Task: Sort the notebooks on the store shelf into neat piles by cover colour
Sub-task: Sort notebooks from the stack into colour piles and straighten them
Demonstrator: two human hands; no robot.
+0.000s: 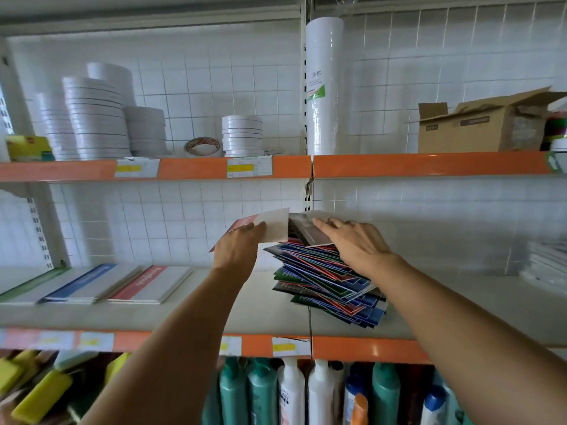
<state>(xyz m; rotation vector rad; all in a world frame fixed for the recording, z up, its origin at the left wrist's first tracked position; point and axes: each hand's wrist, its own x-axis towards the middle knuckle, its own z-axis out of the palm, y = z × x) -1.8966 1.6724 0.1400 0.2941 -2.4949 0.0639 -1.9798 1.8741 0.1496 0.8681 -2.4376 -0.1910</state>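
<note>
mid-sort, partway through the mixed heap (328, 280) on the shelf (245, 308). left hand (237, 245) grasping a red notebook (264, 227), lifted clear of the heap. right hand (352, 242) flat, fingers straight, pressing the grey top notebook (306, 231). green pile (27, 285), blue pile (89, 282) and red pile (150, 283) already laid out at left. next, probably: carry red over to its pile, square the edges.

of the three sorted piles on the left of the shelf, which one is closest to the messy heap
The red-striped notebook pile, the rightmost of the three. The blue-striped pile lies left of it and the green-edged pile farthest left, away from the jumbled multicoloured heap.
</note>
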